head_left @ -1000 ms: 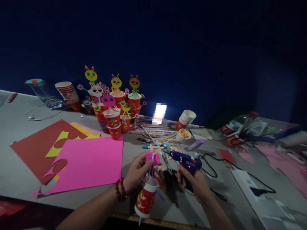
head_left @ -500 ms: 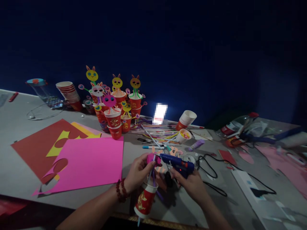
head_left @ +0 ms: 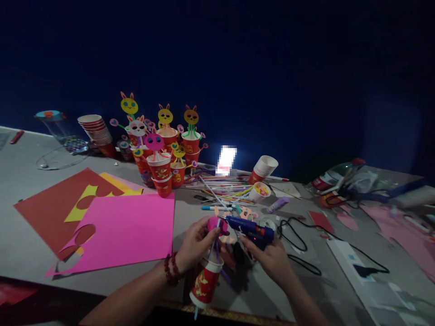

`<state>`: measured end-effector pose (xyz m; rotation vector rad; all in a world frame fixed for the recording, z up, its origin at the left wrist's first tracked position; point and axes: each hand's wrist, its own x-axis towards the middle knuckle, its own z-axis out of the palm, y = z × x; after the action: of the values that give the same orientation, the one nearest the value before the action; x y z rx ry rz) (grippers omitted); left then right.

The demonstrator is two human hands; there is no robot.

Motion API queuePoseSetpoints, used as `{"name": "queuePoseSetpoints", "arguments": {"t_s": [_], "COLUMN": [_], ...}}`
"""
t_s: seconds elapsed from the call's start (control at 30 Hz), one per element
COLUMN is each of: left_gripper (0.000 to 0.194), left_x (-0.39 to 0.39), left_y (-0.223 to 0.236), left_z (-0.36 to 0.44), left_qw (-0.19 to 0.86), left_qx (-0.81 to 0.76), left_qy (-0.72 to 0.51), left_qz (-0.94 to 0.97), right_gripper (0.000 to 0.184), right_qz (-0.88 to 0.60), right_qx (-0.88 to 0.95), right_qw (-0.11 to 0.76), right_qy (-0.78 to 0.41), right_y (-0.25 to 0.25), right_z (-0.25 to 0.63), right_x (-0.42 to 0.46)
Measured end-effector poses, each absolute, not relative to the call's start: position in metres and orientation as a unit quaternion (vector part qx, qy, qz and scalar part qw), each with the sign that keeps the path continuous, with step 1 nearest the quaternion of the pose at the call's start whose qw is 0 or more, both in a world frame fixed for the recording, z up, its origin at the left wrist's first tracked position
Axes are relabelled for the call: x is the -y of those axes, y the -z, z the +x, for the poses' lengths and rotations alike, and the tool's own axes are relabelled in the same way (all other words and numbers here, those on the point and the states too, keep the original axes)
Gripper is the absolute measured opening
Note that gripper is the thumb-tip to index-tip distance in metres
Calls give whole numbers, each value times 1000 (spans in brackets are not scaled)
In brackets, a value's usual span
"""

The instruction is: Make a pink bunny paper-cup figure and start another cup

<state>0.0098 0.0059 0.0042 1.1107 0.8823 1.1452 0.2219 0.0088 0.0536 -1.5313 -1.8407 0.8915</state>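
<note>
One grey tabletop (head_left: 25,176), matte and flat, runs across the lower half of the frame under your work. Left of centre, your magenta sheet (head_left: 136,231): smooth, card-like, with curved bites out of its left edge. Above it, a cluster of cup figures (head_left: 159,171) with eyed heads, ears and round-ended arms; judged complete, or close to it.

Lower centre, the unit in hand: a red paper cup (head_left: 205,283), white-rimmed, gold-printed, tilted below your fingers, a strip end poking from its base. Your right hand (head_left: 267,258) is wrapped around the handle of a glue gun (head_left: 249,230), hard blue plastic, red light lit. Your left hand (head_left: 195,242) pinches a magenta disc (head_left: 212,222) above the cup mouth, along with a purple strip (head_left: 218,253). One peach ear (head_left: 216,211) shows at the disc's top, so the ears look at least begun. Eyes: cannot tell, far side hidden. Round arm ends: none seen, probably outstanding. Nozzle (head_left: 223,218) at the disc; contact unclear, so bonding judged in progress.
</note>
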Motion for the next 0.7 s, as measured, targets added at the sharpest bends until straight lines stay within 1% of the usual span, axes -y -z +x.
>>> {"name": "queuePoseSetpoints", "arguments": {"t_s": [0.23,0.43,0.7], "left_gripper": [29,30,33], "left_x": [-6,-6,-6], "left_y": [-2,-3,-3], "left_z": [9,10,10], "left_qw": [616,616,624], "left_qx": [-374,-376,-367], "left_qy": [-499,-499,-502], "left_qz": [481,480,473], "right_gripper": [27,31,31], "right_qz": [-581,-574,-564], "right_qx": [686,700,725], "right_qw": [292,289,285], "right_qy": [-326,-312,-276], "right_y": [-57,-61,-49], "right_z": [222,221,224], "right_x": [-10,-9,-8]}}
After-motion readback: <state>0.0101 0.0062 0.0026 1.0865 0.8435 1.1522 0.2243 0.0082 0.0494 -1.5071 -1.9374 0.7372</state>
